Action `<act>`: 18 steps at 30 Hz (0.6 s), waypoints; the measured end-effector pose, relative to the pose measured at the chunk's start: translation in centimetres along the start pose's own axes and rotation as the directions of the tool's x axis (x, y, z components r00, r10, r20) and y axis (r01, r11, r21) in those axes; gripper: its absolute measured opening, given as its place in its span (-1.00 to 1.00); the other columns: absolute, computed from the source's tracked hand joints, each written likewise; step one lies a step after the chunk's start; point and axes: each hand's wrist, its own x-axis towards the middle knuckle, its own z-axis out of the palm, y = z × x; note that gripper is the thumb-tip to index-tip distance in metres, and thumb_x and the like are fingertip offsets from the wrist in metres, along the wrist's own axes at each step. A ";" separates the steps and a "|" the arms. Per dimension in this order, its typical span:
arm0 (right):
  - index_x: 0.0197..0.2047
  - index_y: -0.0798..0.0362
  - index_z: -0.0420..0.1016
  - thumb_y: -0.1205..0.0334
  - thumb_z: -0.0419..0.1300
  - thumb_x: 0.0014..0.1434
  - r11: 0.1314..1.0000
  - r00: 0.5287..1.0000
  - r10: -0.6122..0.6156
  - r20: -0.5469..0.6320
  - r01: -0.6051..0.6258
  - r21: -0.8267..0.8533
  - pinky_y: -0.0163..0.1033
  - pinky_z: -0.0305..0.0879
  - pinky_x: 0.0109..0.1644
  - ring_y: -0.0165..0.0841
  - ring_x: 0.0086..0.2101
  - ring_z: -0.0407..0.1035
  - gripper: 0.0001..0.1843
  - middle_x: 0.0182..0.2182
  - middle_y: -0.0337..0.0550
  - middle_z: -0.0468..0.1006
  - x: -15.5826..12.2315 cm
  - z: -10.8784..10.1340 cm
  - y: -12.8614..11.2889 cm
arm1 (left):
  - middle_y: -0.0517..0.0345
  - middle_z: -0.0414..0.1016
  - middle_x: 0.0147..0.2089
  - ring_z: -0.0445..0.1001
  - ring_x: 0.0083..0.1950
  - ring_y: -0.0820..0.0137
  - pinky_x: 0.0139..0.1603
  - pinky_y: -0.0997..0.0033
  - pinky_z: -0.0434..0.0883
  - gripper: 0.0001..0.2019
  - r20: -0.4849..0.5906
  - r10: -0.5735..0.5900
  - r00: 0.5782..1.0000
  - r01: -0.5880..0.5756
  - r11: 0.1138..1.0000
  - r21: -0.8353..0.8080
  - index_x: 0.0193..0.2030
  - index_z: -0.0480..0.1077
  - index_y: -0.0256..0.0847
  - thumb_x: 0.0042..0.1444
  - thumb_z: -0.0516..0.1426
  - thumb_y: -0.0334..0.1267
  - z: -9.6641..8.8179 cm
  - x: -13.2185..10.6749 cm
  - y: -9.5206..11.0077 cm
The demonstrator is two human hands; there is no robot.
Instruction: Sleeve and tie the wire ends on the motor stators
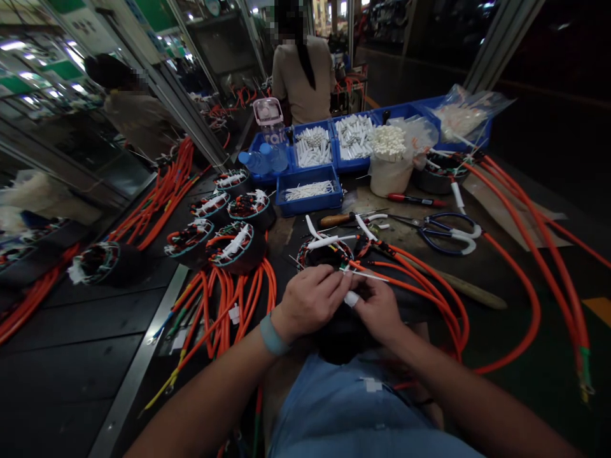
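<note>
In front of me on the bench lies a motor stator (303,254), a dark ring with coloured windings, white sleeves and orange leads. My left hand (312,296) is closed at its near edge, fingertips pinched on a thin white cable tie (375,276). The tie's tail points right, across the fingers of my right hand (379,308). That hand is closed too, close against the left fingertips; what it pinches is hidden. White wrapping (352,299) shows at its thumb. Orange cables (424,283) run from the stator to the right, past my right hand.
Finished-looking stators (238,248) stand to the left, orange cables hanging toward me. Blue bins (310,203) of white sleeves and ties line the back. Scissors (449,235), a wooden-handled tool (337,219) and a red marker (415,200) lie to the right. Two people are beyond.
</note>
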 end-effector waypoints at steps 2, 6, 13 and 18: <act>-0.46 0.04 0.31 0.31 0.20 -0.09 1.000 1.000 0.014 -0.020 -0.014 0.006 -0.35 0.29 -0.41 -0.44 -0.51 0.29 -0.90 -0.55 -0.31 0.39 -0.2 -0.1 -0.1 | 0.01 0.53 -0.13 0.43 -0.12 0.32 -0.12 0.29 0.43 -0.68 0.021 -0.030 0.999 0.033 0.987 -0.154 0.10 0.28 -0.33 0.20 0.00 -0.42 -0.1 -0.3 0.1; -0.43 0.04 0.29 0.30 0.20 -0.06 0.997 0.995 -0.047 0.082 0.052 -0.054 -0.28 0.33 -0.24 -0.37 -0.35 0.38 -0.88 -0.38 -0.20 0.47 -1.0 -0.9 -1.0 | 0.07 0.54 -0.13 0.45 -0.13 0.41 0.00 0.30 0.43 -0.70 0.012 -0.202 0.979 0.189 0.891 -0.413 0.05 0.33 -0.23 0.17 0.03 -0.43 0.0 -0.9 0.5; -0.43 0.07 0.44 0.20 0.06 0.11 0.931 0.929 0.016 0.369 0.120 -0.344 -0.32 0.22 -0.40 -0.38 -0.48 0.30 -0.81 -0.54 -0.22 0.44 -0.4 -2.4 -2.1 | 0.14 0.57 -0.20 0.45 -0.18 0.43 -0.05 0.40 0.42 -0.83 -0.042 -0.251 0.967 0.215 0.894 -0.392 -0.22 0.43 -0.24 0.19 0.02 -0.39 0.9 -1.1 0.7; -0.51 0.05 0.47 0.20 0.05 0.07 0.972 0.885 0.042 0.464 0.072 -0.225 -0.30 0.30 -0.40 -0.33 -0.48 0.39 -0.76 -0.54 -0.18 0.50 -1.5 -3.7 -2.7 | 0.05 0.49 -0.04 0.37 -0.02 0.27 0.08 0.20 0.32 -0.80 0.026 -0.379 0.925 0.372 0.891 -0.258 -0.14 0.43 -0.23 0.12 0.08 -0.26 0.7 -1.2 0.6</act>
